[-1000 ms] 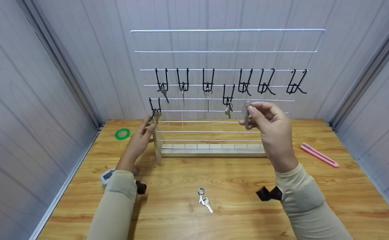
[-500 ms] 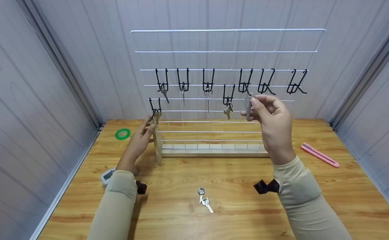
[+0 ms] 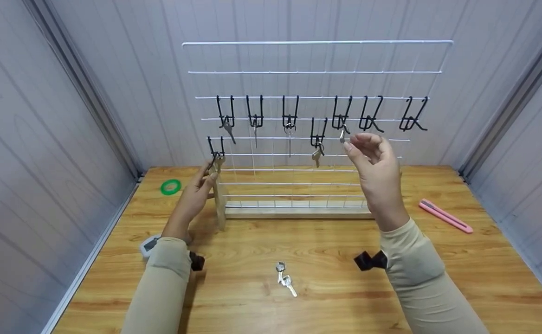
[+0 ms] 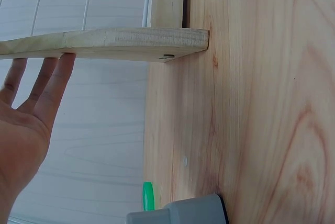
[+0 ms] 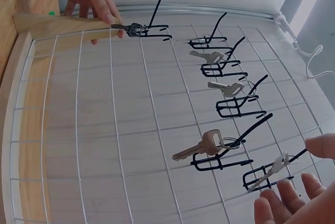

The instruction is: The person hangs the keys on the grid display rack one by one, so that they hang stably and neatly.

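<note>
Head view, near to far: two spare keys (image 3: 285, 276) lay together on the wooden table (image 3: 326, 297), close to the person, between the two sleeves. Left hand (image 3: 196, 191) was flat, fingers straight, pressed against the wooden end post (image 3: 218, 199) of the rack's base; left wrist view showed the fingertips (image 4: 58, 69) touching the underside of that wood, holding nothing. Right hand (image 3: 374, 160) was raised at the wire grid (image 3: 317, 42), fingers loosely spread and released; right wrist view showed them (image 5: 290, 198) just beside, but apart from, a small silver key (image 5: 272, 171) hanging by its ring on a black hook (image 5: 261, 178). In the head view that key (image 3: 342, 135) hung below the fifth hook of the upper row. Judged handling: light, stiff metal, smooth and likely to slip or swing on the hook; best taken by a pinch at the flat bow near the ring. Neighbouring key (image 5: 201, 146) on the lower hook hung close alongside and could be knocked; the thin grid wires behind left little finger room. Further keys hung on hooks leftward. Two hooks to the right (image 3: 412, 119) looked bare. Off to the sides: green tape roll (image 3: 170, 186) far left, pink utility knife (image 3: 445, 215) right, well apart from the rack.
</note>
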A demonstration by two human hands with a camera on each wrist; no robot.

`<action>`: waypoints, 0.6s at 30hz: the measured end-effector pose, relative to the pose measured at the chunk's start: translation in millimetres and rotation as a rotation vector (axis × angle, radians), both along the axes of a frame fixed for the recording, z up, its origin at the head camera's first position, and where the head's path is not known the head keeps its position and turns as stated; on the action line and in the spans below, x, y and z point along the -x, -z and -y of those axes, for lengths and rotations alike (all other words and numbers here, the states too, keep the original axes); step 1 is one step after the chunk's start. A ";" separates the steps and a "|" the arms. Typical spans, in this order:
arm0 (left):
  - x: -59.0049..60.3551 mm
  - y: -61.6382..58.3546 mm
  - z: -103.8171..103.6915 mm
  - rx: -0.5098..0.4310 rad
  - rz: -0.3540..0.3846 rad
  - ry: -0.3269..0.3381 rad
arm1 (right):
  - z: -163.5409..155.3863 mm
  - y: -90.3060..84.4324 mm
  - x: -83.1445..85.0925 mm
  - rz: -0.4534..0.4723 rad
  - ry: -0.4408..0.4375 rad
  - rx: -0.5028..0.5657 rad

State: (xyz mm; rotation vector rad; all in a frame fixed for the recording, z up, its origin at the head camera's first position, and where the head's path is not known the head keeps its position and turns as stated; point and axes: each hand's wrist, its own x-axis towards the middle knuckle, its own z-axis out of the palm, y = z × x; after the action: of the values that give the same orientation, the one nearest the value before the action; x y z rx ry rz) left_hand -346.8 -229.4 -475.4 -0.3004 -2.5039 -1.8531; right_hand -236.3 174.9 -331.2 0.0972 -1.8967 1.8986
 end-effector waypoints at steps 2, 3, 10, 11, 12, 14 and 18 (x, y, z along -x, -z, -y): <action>-0.6 0.0 0.5 0.008 -0.002 0.004 | -0.8 2.3 -1.3 0.013 0.010 -0.023; -0.9 -0.1 0.8 0.012 -0.004 0.007 | -1.0 3.5 -2.3 0.018 0.014 -0.035; -1.1 -0.1 0.6 0.012 -0.001 -0.001 | -3.1 13.1 -10.1 0.058 0.000 -0.098; -0.9 0.0 0.4 0.012 0.000 -0.005 | -3.2 14.8 -11.1 0.068 -0.009 -0.102; -0.5 0.0 0.3 0.013 0.001 -0.007 | -3.4 16.7 -11.7 0.077 -0.019 -0.102; 0.0 0.1 -0.1 0.009 0.002 -0.012 | -3.3 20.5 -12.4 0.088 -0.042 -0.082; 0.5 0.3 -0.2 -0.002 0.002 -0.010 | -3.2 27.6 -13.4 0.099 -0.103 -0.018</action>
State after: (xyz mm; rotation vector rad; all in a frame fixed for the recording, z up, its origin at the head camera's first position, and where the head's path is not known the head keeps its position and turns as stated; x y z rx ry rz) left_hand -347.2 -229.2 -475.6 -0.2858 -2.4996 -1.8528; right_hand -222.9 178.2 -358.9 0.1108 -2.0093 1.9880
